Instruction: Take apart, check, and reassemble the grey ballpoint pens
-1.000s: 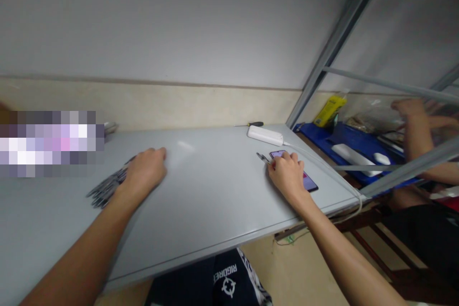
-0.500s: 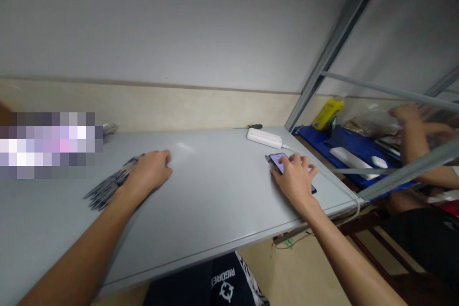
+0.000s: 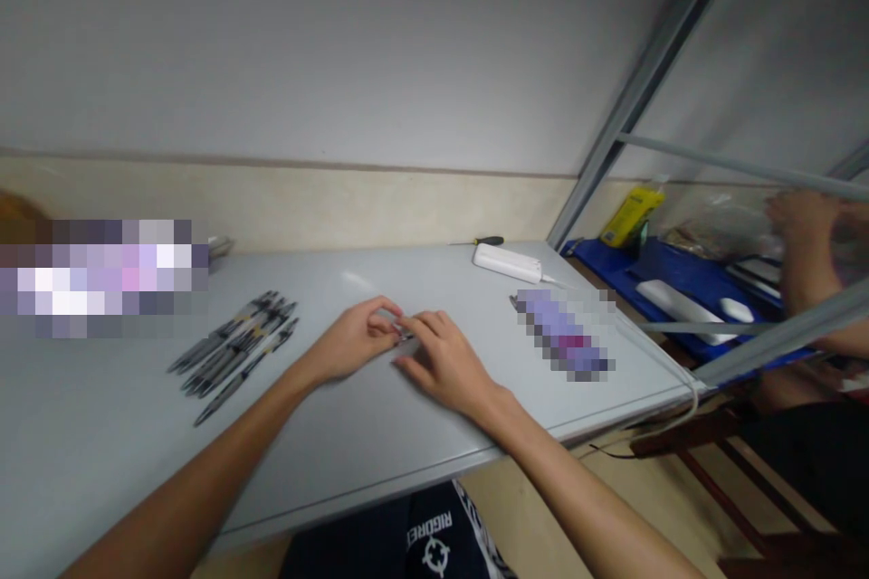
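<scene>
My left hand (image 3: pixel 357 339) and my right hand (image 3: pixel 444 357) meet above the middle of the grey table. Their fingertips close together around a small, greyish thing (image 3: pixel 405 336), mostly hidden by the fingers, so its kind is unclear. Left of my left hand lies a bunch of grey pens (image 3: pixel 234 344), roughly side by side and slanting, with one pen a little apart at the near side. To the right of my right hand a phone (image 3: pixel 560 335) lies flat, its screen blurred out by blocks.
Near the wall are a white power strip (image 3: pixel 508 263) with a cable and a screwdriver (image 3: pixel 490 241). A blurred-out object (image 3: pixel 95 276) stands at left. Beyond the metal bed frame (image 3: pixel 604 145), another person's arm (image 3: pixel 807 244) reaches over a blue surface (image 3: pixel 611 264) holding a yellow packet (image 3: pixel 633 215).
My right hand has left the phone and moved left to the middle. My left hand has moved right from the pens, and the two hands now meet.
</scene>
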Tool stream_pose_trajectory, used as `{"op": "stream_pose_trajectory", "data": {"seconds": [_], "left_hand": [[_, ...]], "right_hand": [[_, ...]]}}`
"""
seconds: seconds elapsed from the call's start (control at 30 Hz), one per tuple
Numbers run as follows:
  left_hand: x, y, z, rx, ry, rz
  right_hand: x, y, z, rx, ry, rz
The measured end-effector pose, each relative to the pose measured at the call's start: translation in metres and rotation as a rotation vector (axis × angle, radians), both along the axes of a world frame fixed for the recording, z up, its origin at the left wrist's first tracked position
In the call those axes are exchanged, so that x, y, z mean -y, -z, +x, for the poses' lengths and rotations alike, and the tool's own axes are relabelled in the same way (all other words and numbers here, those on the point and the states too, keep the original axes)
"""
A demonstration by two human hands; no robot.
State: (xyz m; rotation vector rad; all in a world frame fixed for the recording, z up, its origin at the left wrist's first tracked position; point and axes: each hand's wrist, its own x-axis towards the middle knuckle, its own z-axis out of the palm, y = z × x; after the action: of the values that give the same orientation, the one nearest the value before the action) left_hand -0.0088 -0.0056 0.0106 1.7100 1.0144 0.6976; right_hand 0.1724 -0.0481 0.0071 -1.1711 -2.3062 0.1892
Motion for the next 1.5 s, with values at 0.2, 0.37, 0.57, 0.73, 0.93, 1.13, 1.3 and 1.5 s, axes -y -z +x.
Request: {"op": "stream_pose_trajectory", "data": {"seconds": [0.2, 0.37, 0.57, 0.73, 0.93, 1.13, 1.3, 1.5], "left_hand": [[0.011, -0.002, 0.012, 0.080, 0.017, -0.026], [0.004, -0.009, 0.001, -0.105, -0.028, 0.263], [0.001, -0.015, -0.003, -0.227, -0.171, 0.437], [0.003, -0.014, 0.000, -0.199, -0.237, 0.440], [-0.001, -0.002, 0.015, -0.213, -0.238, 0.470], [0.010, 0.000, 0.028, -0.602, -0.246, 1.152], [0.015, 0.009, 0.028, -0.681, -0.211, 1.437], [-0.001, 0.013, 0.031, -0.677, -0.086, 1.399]], "right_hand": [[-0.010, 0.003, -0.004, -0.119, -0.011, -0.053], [-0.019, -0.002, 0.019, -0.305, 0.167, -0.051], [-0.025, -0.010, 0.049, -0.445, 0.318, -0.129], [-0.019, -0.014, 0.047, -0.201, 0.235, -0.072], [-0.017, -0.013, 0.021, 0.412, 0.386, 0.049], [-0.027, -0.020, 0.008, 0.276, 0.542, -0.188], [-0.032, -0.036, 0.019, -0.122, 0.014, -1.063], [-0.022, -0.031, 0.021, -0.293, -0.296, -1.652]]}}
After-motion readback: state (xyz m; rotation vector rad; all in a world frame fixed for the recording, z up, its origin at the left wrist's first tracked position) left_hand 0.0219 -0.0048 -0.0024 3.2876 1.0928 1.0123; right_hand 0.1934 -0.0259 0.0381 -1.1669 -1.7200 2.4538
